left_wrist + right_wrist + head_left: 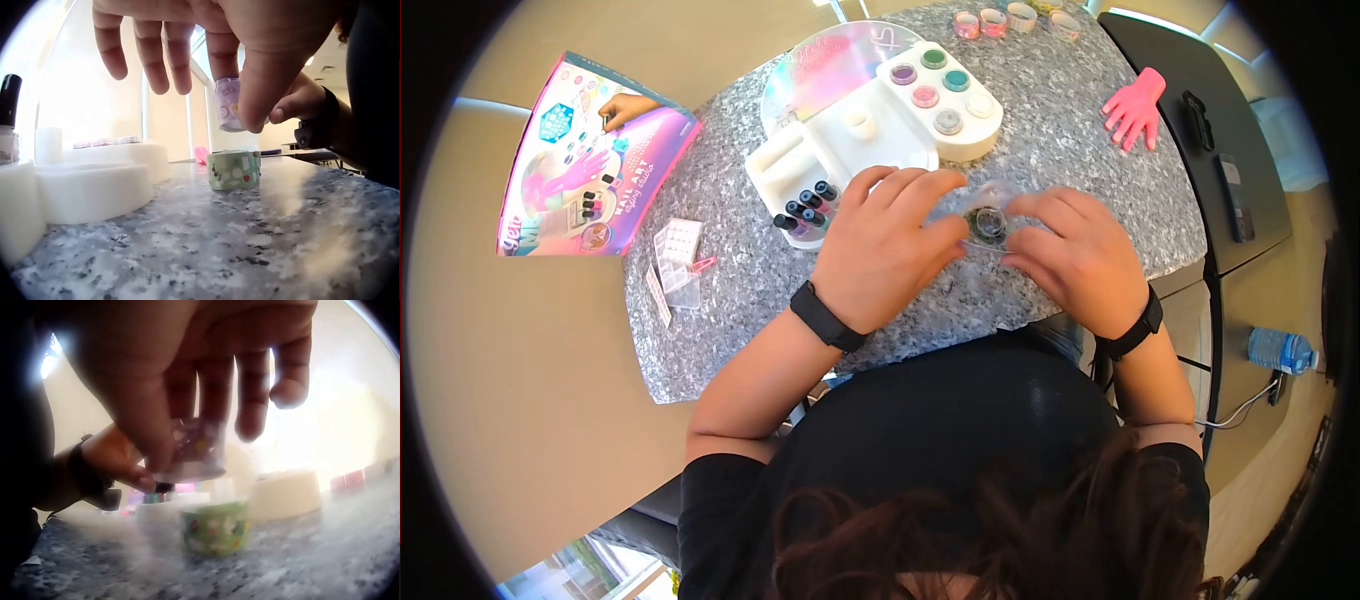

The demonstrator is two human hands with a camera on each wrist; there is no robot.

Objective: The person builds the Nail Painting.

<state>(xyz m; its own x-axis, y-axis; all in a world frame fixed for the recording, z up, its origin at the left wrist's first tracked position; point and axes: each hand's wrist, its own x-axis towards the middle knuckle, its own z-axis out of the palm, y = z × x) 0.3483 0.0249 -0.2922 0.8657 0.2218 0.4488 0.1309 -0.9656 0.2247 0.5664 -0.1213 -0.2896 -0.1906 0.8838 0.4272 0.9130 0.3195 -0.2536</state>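
Between both hands is a small pale-purple printed tape roll (226, 100), held upright above the table. My left hand (880, 240) pinches it with thumb and index finger, the other fingers hanging loosely. From the other side, my right hand (1085, 255) grips the same roll between thumb and fingers. In the head view it looks see-through, and fingers partly cover it. Directly beneath it, a green printed tape roll (235, 170) lies flat on the speckled granite table (300, 244), apart from the fingers.
A white tray (880, 115) with nail polish bottles (811, 205) and small glitter pots (925, 96) stands beyond the left hand. A pink model hand (1138, 110) lies far right, several tape rolls (993, 22) at the back. Left are a printed box (590, 170) and nail sheets (678, 240).
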